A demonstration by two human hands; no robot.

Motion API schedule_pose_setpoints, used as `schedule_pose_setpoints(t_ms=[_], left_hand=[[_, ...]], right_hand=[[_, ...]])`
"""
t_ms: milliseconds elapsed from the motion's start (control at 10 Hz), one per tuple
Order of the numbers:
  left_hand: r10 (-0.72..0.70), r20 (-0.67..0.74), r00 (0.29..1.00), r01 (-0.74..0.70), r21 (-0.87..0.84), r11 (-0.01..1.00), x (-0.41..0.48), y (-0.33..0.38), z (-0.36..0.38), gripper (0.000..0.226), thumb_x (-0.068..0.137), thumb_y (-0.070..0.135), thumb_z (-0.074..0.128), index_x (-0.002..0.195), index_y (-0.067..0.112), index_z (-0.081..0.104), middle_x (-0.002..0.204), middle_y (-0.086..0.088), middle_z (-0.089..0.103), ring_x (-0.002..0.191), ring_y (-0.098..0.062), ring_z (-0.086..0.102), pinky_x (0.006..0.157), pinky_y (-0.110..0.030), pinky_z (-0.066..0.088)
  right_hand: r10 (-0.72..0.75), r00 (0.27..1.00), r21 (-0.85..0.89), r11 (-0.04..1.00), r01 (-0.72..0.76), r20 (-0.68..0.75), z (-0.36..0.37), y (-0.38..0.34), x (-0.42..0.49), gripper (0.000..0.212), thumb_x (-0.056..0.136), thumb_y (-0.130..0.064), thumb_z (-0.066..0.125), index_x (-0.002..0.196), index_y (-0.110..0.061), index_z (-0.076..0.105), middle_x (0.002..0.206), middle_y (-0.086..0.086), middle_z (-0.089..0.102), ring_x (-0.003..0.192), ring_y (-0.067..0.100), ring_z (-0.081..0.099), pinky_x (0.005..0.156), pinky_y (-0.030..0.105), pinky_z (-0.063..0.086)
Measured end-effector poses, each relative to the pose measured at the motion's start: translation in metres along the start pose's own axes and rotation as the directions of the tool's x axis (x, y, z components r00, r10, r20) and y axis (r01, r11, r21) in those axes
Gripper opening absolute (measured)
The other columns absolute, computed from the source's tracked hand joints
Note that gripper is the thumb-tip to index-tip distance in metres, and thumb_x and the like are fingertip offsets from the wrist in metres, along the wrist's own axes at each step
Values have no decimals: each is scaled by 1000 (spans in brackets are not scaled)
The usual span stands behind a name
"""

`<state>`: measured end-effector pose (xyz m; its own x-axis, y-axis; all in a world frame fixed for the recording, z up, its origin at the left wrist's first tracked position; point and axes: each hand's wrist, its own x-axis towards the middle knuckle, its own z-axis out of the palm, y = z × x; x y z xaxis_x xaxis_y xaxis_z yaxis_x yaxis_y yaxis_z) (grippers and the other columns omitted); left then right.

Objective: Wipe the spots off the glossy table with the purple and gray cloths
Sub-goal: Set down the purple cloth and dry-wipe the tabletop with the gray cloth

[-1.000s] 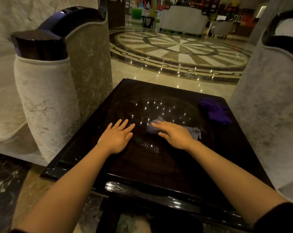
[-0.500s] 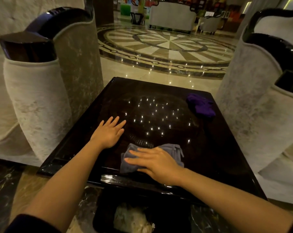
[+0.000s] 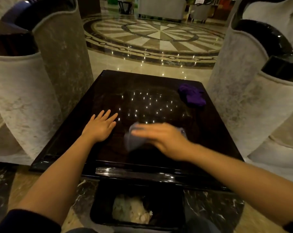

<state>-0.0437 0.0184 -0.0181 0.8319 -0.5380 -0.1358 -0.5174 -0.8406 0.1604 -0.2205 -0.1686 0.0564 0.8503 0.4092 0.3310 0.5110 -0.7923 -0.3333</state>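
Right hand [image 3: 161,140] flat on gray cloth [image 3: 134,140], shifted farther up glossy table [image 3: 142,91], left hand [image 3: 100,126] still spread flat

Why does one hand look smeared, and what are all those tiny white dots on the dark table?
In the head view, the right hand and the gray cloth under it are motion-blurred, while the flat left hand is sharp; the dots are ceiling lights mirrored in the glossy table; the wide lens bows the armchairs at the edges.
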Motion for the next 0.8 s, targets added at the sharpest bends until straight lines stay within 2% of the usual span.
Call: schedule_pose_setpoints(t_ms=[100,200,300,400,500,600,800], left_hand=[[8,-12,1000,-9,-9,1000,-1,0,0,49,97,39,16,144,29,8,157,-4,3,144,-23,-1,116,-45,3],[5,-14,1000,-6,-16,1000,-1,0,0,49,97,40,16,144,29,9,157,-4,3,144,-23,-1,116,-45,3],[8,-12,1000,-9,-15,1000,-1,0,-1,49,97,40,16,144,30,8,157,-4,3,144,-23,-1,116,-45,2],[6,-7,1000,-6,-15,1000,-1,-1,-1,49,97,40,15,144,30,8,157,-3,2,144,-22,-2,116,-44,2],[9,-3,1000,-9,-11,1000,-1,-1,-1,49,97,40,15,144,30,7,157,-3,2,144,-21,-2,116,-44,2],[4,0,1000,-4,-13,1000,-1,1,-2,49,97,40,15,144,30,6,157,-2,1,144,-21,-3,116,-43,1],[0,4,1000,0,-14,1000,-3,3,-3,49,97,39,16,144,30,7,157,-3,1,144,-22,-3,116,-43,1]], right_hand=[[125,983,-121,983,-141,-134,-30,44,20,40,85,-6,53,124,-16,51,133,10,53,123,29,49,101,49,42],[202,966,-198,952,-232,-160,-41,83,32,41,90,-13,49,129,-21,45,140,6,46,127,26,44,98,52,41],[355,925,-319,868,-380,-136,-36,131,37,43,92,-23,44,134,-28,36,147,10,34,126,33,41,101,48,39],[512,859,-381,792,-477,-10,-23,158,27,49,91,-34,45,136,-33,28,152,14,21,133,37,27,105,47,31],[686,721,-271,716,-644,100,-4,171,15,58,87,-53,41,137,-45,12,155,8,7,140,33,10,111,50,19],[681,720,-231,727,-646,132,-1,173,18,62,86,-56,39,139,-41,10,156,5,8,141,29,7,113,47,15],[665,744,-257,731,-632,63,2,167,17,49,90,-47,39,136,-39,25,150,-1,29,132,32,27,105,50,25]])
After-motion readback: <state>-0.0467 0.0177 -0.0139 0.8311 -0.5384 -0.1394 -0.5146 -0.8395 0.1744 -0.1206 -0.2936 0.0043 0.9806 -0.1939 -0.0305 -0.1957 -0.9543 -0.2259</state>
